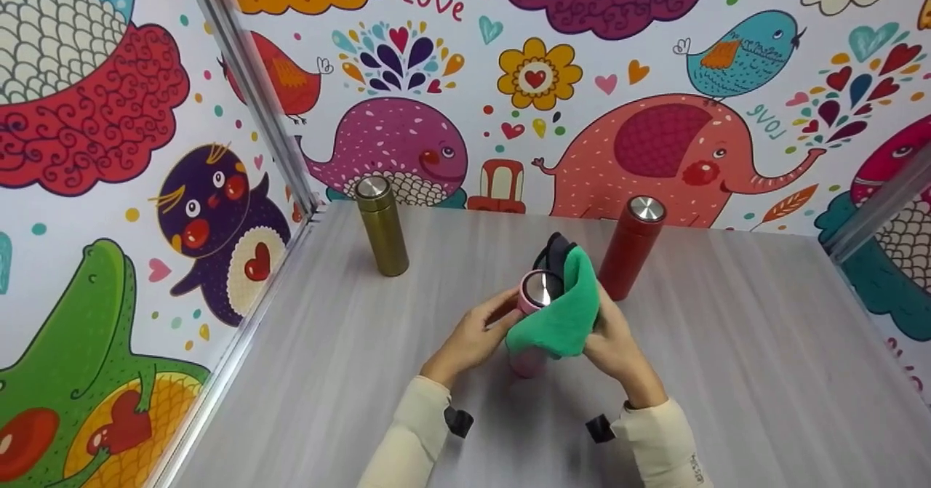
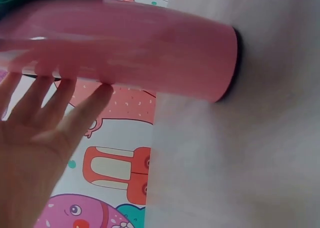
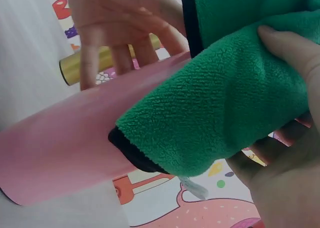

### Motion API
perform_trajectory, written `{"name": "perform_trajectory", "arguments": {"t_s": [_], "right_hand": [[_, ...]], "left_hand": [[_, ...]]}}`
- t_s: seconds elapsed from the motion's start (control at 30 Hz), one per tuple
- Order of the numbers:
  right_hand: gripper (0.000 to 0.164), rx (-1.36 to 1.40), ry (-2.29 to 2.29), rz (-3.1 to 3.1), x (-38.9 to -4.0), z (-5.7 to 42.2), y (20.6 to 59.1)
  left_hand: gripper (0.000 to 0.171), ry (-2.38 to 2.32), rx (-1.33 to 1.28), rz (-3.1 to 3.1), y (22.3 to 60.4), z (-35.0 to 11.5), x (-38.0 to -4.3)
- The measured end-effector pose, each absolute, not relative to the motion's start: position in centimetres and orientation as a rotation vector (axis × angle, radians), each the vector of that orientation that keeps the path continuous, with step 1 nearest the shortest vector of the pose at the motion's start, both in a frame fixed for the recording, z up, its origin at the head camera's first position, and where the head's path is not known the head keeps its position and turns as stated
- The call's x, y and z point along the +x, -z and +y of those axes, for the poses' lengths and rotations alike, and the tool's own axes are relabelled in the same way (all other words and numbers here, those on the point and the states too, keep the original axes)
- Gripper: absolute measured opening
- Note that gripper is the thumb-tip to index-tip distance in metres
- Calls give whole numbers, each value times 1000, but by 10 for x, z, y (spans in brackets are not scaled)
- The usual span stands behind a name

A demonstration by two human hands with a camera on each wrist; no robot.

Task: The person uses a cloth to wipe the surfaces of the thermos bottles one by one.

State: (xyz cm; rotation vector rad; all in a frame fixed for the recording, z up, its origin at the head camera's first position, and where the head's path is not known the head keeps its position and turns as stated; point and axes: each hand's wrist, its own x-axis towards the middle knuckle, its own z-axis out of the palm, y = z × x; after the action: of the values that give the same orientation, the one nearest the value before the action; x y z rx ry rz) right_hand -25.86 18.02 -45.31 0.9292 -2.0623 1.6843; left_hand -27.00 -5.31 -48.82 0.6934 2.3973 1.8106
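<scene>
A pink thermos flask (image 1: pixel 529 364) with a shiny steel-topped lid is held over the table in front of me. My left hand (image 1: pixel 474 337) grips it from the left side, fingertips against its smooth pink wall in the left wrist view. On the other side, my right hand (image 1: pixel 613 344) holds a green towelling cloth (image 1: pixel 564 322) with a dark edge, which drapes over the flask's upper part. The right thumb presses on the cloth in the right wrist view. Beneath the cloth, part of the flask's wall is hidden.
A gold thermos flask (image 1: pixel 385 237) stands upright at the back left of the grey table (image 1: pixel 320 372). Just beyond my right hand stands a red one (image 1: pixel 631 255). Walls with cartoon animals (image 1: pixel 400 142) close in the back and sides, with metal strips (image 1: pixel 251 88) at the corners.
</scene>
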Motion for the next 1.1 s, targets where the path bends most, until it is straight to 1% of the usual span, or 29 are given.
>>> {"name": "perform_trajectory", "arguments": {"t_s": [0.17,0.27,0.37,0.53,0.6,0.7,0.83,0.93,1.0,1.1], "right_hand": [[88,965,-1694,-2101,-264,184,459],[91,953,-1724,-2134,-263,187,467],[82,942,-1753,-2148,-261,190,478],[57,918,-1817,-2199,-259,191,503],[52,884,-1876,-2269,-259,191,513],[53,781,-1960,-2447,-256,190,527],[52,655,-1896,-2685,-253,189,542],[44,647,-1814,-2709,-254,188,547],[40,662,-1809,-2675,-255,188,547],[38,656,-1832,-2625,-256,187,542]], "left_hand": [[66,-1862,781,2363,491,-50,-270],[72,-1938,780,2309,492,-44,-270],[74,-1975,757,2301,492,-40,-271],[68,-1972,726,2337,491,-37,-272],[67,-1966,721,2344,491,-38,-273],[68,-1964,704,2354,491,-43,-272],[64,-2034,706,2286,494,-48,-272],[57,-2052,727,2259,492,-48,-272],[54,-2042,734,2270,483,-48,-269],[53,-2013,749,2315,471,-48,-262]]}}
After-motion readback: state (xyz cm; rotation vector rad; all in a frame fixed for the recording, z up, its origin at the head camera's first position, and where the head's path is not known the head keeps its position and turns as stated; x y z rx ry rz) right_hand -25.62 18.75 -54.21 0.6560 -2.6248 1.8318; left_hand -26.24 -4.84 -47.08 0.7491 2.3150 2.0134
